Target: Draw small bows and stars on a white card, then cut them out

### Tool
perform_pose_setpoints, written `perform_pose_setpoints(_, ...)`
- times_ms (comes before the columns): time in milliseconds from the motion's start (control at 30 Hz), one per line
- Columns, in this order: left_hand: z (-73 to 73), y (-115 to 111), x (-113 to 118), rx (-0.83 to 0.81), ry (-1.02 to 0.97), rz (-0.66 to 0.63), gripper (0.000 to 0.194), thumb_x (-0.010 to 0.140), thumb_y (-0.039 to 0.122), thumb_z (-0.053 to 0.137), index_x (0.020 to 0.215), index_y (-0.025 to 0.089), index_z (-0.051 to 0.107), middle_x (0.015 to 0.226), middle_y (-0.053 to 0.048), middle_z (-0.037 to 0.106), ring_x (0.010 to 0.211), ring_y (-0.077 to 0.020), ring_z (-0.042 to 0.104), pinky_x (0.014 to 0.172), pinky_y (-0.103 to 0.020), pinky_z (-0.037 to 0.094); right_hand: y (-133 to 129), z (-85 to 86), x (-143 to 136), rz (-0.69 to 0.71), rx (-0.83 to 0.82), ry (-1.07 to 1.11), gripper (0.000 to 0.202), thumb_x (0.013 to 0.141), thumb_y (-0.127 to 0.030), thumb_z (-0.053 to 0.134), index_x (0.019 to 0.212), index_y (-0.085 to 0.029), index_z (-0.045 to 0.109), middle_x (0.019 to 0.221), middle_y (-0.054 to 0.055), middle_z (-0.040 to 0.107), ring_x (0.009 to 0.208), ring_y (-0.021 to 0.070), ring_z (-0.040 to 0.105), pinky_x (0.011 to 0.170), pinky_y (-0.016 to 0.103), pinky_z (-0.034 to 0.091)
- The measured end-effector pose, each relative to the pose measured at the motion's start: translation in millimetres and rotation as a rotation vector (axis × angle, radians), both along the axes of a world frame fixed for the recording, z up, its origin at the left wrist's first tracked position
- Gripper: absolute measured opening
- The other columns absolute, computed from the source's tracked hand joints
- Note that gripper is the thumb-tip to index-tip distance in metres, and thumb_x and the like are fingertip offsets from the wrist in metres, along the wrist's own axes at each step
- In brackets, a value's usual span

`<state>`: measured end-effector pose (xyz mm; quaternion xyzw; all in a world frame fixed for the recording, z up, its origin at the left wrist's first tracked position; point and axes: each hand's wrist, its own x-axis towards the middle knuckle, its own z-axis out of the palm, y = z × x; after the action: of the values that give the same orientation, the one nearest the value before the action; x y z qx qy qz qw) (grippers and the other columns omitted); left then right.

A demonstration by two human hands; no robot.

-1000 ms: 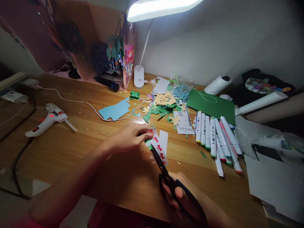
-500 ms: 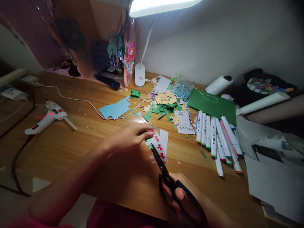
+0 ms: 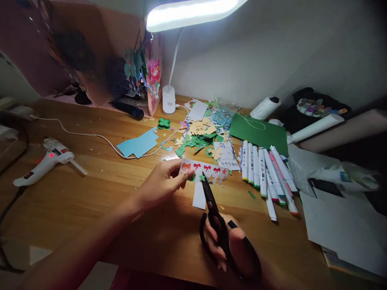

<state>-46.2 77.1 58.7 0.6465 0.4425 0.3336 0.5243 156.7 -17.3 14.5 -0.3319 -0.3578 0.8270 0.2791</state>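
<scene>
Between the thumb and fingers of my left hand [image 3: 165, 183] is the left end of a white paper strip [image 3: 202, 165]. Red bows, an orange figure and stars are drawn on it, and its lower edge is cut unevenly. My right hand [image 3: 225, 241] grips black-handled scissors [image 3: 212, 209] by their loops. The dark blades point up at the strip, their tips beside a green star [image 3: 202, 177]. Whether the tips touch the paper I cannot tell. A plain white paper piece [image 3: 199, 196] lies on the table below the strip.
Paper scraps [image 3: 199, 139] are heaped behind the hands. Several markers [image 3: 266, 169] and a green sheet [image 3: 263, 135] lie to the right. A glue gun [image 3: 45, 163] with a red light sits at left, near light-blue paper [image 3: 139, 143]. A lit lamp [image 3: 193, 14] hangs above.
The strip has turned from slanting downward to nearly level, lifted and facing me in my left hand. The scissors have swung more upright. The camera view has shifted slightly.
</scene>
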Motion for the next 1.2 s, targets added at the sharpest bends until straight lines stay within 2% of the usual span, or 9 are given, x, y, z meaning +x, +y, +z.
perform_pose_setpoints(100,-0.8,-2.2,4.5,-0.058,-0.090,0.016,0.025,0.087,0.035,0.052,0.073,0.014,0.053,0.059,0.005,0.045,0.052,-0.0067,0.040,0.047,-0.018,0.031,-2.1,-7.6,-1.8,-0.110,0.010,0.027,0.063,0.065,-0.082,0.044,0.074,-0.019,0.042,0.051,-0.008,0.037,0.038,0.0039,0.028,0.037,0.017,0.025)
perform_pose_setpoints(333,-0.5,-3.7,7.2,-0.132,-0.197,0.012,0.022,0.086,0.033,0.054,0.075,0.014,0.053,0.060,0.005,0.045,0.051,-0.0060,0.039,0.046,-0.018,0.031,-1.9,-5.0,-6.8,-0.158,0.075,-0.014,0.061,0.067,-0.079,0.047,0.072,-0.018,0.044,0.047,-0.009,0.037,0.035,0.0031,0.027,0.033,0.015,0.024)
perform_pose_setpoints(500,-0.9,-2.8,6.7,-0.146,-0.189,0.006,0.026,0.085,0.038,0.054,0.073,0.015,0.051,0.059,0.005,0.044,0.051,-0.0067,0.037,0.046,-0.019,0.029,3.1,-0.5,-7.1,-0.101,0.024,-0.027,0.063,0.059,-0.080,0.054,0.069,-0.018,0.044,0.045,-0.009,0.039,0.033,0.0033,0.029,0.032,0.015,0.029)
perform_pose_setpoints(667,-0.5,-2.8,6.4,-0.154,-0.195,0.008,0.026,0.084,0.040,0.055,0.075,0.015,0.052,0.059,0.005,0.043,0.051,-0.0068,0.034,0.046,-0.019,0.027,4.0,-2.1,-7.3,-0.105,-0.011,-0.043,0.064,0.055,-0.080,0.057,0.066,-0.019,0.044,0.043,-0.010,0.039,0.032,0.0034,0.028,0.031,0.016,0.028)
perform_pose_setpoints(833,1.2,-0.6,3.9,-0.159,-0.180,0.033,0.025,0.083,0.038,0.057,0.079,0.014,0.057,0.063,0.004,0.045,0.053,-0.0066,0.034,0.047,-0.019,0.025,-0.5,-4.3,-5.2,-0.118,0.029,-0.083,0.062,0.061,-0.079,0.053,0.068,-0.019,0.042,0.047,-0.009,0.038,0.035,0.0032,0.025,0.032,0.016,0.024)
perform_pose_setpoints(933,2.3,2.6,1.5,-0.137,-0.147,0.053,0.026,0.083,0.038,0.056,0.078,0.013,0.058,0.065,0.003,0.049,0.054,-0.0069,0.035,0.047,-0.019,0.026,-1.6,-3.8,-3.7,-0.123,0.091,-0.131,0.061,0.064,-0.079,0.049,0.068,-0.019,0.041,0.048,-0.008,0.037,0.037,0.0033,0.023,0.032,0.017,0.022)
perform_pose_setpoints(1067,2.2,5.4,-1.2,-0.056,-0.142,0.077,0.025,0.085,0.036,0.054,0.079,0.012,0.059,0.071,0.000,0.055,0.062,-0.0095,0.045,0.056,-0.021,0.035,-2.1,-3.9,-1.9,-0.058,0.146,-0.168,0.062,0.065,-0.081,0.045,0.068,-0.019,0.042,0.049,-0.008,0.037,0.038,0.0042,0.025,0.035,0.018,0.022)
perform_pose_setpoints(1200,2.9,5.5,-5.0,0.051,0.022,0.075,0.025,0.088,0.035,0.050,0.083,0.014,0.061,0.077,-0.003,0.059,0.070,-0.0139,0.051,0.063,-0.024,0.039,-4.6,-3.3,-0.3,-0.035,0.147,-0.148,0.069,0.063,-0.086,0.037,0.076,-0.019,0.046,0.053,-0.006,0.039,0.041,0.0056,0.028,0.039,0.020,0.027)
